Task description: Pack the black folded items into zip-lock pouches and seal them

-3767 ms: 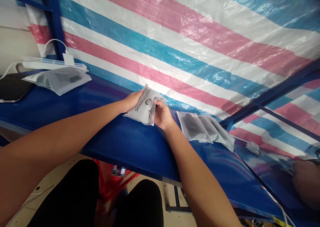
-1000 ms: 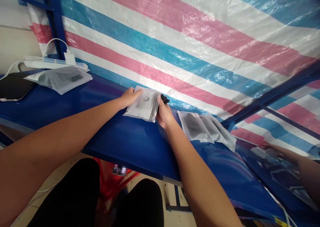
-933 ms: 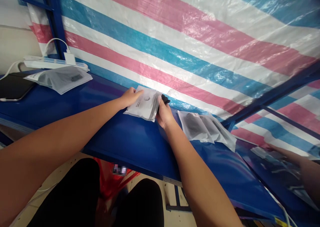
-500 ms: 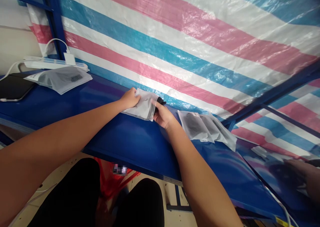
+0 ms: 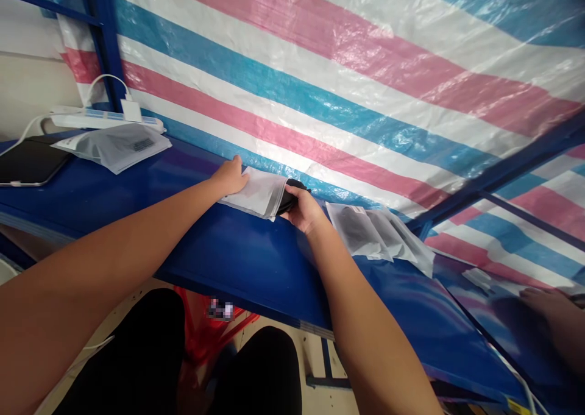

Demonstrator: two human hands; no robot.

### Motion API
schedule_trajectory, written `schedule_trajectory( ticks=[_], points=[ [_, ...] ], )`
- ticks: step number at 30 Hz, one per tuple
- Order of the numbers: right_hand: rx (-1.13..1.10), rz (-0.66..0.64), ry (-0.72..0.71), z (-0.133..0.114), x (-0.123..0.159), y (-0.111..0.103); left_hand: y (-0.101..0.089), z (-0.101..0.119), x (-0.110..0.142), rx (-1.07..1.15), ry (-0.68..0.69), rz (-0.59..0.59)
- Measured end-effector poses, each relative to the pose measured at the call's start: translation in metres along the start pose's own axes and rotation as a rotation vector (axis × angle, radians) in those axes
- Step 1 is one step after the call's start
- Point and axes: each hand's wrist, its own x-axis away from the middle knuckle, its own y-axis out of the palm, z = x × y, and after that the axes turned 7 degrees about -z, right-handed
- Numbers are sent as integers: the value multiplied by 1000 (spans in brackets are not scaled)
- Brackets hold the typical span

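A grey plastic pouch (image 5: 259,194) lies on the blue table (image 5: 237,262) against the striped tarp. My left hand (image 5: 230,176) rests on its left end, fingers pressed onto it. At the pouch's right, open end my right hand (image 5: 303,206) is closed on a black item (image 5: 289,200) that sticks partly out of the pouch.
More grey pouches (image 5: 375,235) lie to the right, another pouch (image 5: 119,148) at far left by a white power strip (image 5: 105,119) and a dark tablet (image 5: 30,162). Another person's hand (image 5: 553,317) shows at the right edge. A red bag (image 5: 205,333) sits under the table.
The pouch has gone from held up with its print facing me to lying flat on the table. The black item now shows more at its right end, in my right hand.
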Motion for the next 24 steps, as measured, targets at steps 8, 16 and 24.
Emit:
schedule_trajectory(
  ticks=[8, 16, 24],
  points=[
    [9, 99, -34, -6, -2, -10, -18, 6, 11, -102, 35, 30],
    [61, 97, -97, -2, -8, -9, 13, 31, 22, 11, 330, -315],
    [85, 112, -131, -2, -5, -7, 26, 6, 6, -230, 206, -265]
  ],
)
